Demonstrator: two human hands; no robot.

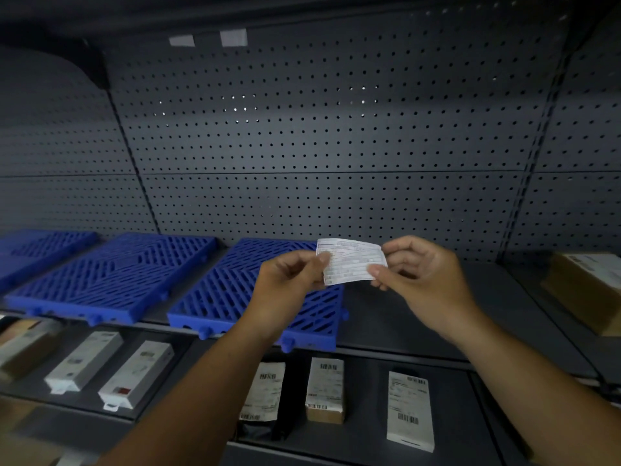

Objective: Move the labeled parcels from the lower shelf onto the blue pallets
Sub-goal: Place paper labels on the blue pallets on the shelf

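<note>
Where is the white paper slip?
Mid-frame in the head view, the paper slip is pinched between the left hand and right hand, in front of the rightmost blue pallet.

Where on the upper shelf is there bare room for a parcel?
The left pallet, middle pallet and right pallet are bare, as is the shelf between right pallet and brown box. Lower shelf is crowded with parcels.

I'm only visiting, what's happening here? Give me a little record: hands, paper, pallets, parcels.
left hand: pinches the left edge of the paper slip
right hand: pinches its right edge
paper slip: printed, held in the air
blue pallets: three, side by side on the upper shelf
labeled parcels: lying on the lower shelf, none on a pallet
brown box: far right, upper shelf
</note>
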